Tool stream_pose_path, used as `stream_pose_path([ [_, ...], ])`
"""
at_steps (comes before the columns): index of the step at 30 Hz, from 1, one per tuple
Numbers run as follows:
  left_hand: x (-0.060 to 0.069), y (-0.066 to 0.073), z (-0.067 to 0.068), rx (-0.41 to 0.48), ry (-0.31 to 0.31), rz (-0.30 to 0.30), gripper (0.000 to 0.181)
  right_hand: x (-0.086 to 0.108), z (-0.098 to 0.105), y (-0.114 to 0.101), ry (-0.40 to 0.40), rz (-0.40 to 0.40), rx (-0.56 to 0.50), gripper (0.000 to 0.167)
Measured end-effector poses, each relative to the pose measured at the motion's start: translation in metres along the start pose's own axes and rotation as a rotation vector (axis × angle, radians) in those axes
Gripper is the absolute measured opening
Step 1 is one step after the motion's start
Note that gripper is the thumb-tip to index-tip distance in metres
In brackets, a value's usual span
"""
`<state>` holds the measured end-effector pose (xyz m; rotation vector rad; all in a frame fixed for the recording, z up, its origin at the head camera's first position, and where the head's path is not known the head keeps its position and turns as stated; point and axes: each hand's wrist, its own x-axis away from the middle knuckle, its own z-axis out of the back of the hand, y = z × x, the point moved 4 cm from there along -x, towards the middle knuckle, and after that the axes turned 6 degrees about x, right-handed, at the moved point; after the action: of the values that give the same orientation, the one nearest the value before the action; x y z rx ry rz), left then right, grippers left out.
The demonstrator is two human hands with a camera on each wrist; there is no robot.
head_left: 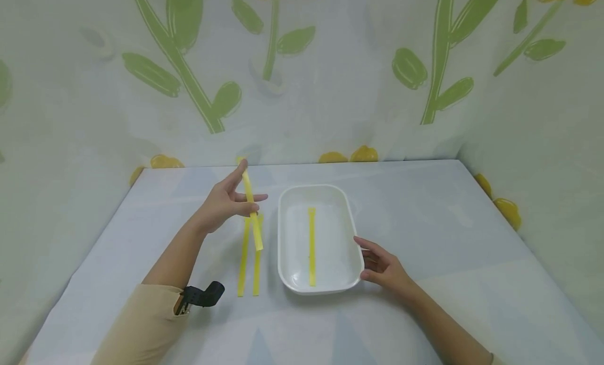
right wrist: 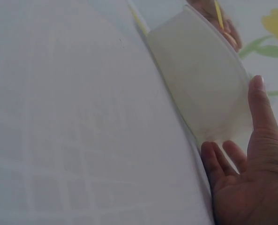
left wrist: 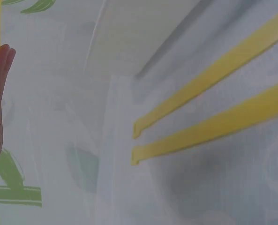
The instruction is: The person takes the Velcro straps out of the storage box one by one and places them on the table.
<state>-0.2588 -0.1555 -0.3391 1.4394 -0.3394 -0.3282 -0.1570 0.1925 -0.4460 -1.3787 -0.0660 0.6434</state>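
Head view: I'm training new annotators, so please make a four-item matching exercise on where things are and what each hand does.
Column 1
1. left hand
2. right hand
3. white tray
4. pair of yellow strips

Column 2
A. on the table, left of the tray in the picture
B. holding a raised strip
C. one strip lying inside it
D. touching the tray's right side in the picture

Pairs: 1-B; 2-D; 3-C; 4-A

At lower right the right hand (right wrist: 256, 180) touches a white tray (right wrist: 199, 75) near upper centre, while pale worktop (right wrist: 82, 117) fills the left, the left hand (right wrist: 230, 30) holds a yellow strip (right wrist: 219, 15) at the top, and a yellow flower (right wrist: 275, 26) shows upper right.
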Motion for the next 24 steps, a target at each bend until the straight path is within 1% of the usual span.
stream_pose_path([
  [6, 0.021, -0.007, 0.013, -0.032, 0.022, 0.008, 0.099, 0.0, 0.0, 0.0, 0.007, -0.021, 0.007, 0.066],
  [10, 0.035, -0.015, 0.022, -0.053, 0.034, 0.012, 0.099, 0.001, 0.001, 0.001, 0.006, -0.039, 0.012, 0.066],
  [12, 0.04, -0.02, 0.026, -0.061, 0.036, 0.014, 0.1, 0.001, 0.002, 0.001, 0.005, -0.034, 0.01, 0.066],
  [16, 0.05, -0.03, 0.033, -0.103, 0.031, 0.041, 0.103, 0.001, 0.001, 0.002, 0.001, -0.019, -0.012, 0.066],
  [19, 0.056, -0.038, 0.036, -0.129, 0.018, 0.064, 0.103, 0.001, -0.001, 0.001, -0.003, -0.015, -0.027, 0.065],
  [21, 0.059, -0.045, 0.037, -0.139, 0.01, 0.071, 0.103, 0.001, -0.001, 0.001, -0.002, -0.016, -0.031, 0.066],
  [24, 0.061, -0.055, 0.037, -0.127, -0.014, 0.075, 0.103, 0.001, -0.001, 0.001, -0.004, -0.012, -0.028, 0.066],
])
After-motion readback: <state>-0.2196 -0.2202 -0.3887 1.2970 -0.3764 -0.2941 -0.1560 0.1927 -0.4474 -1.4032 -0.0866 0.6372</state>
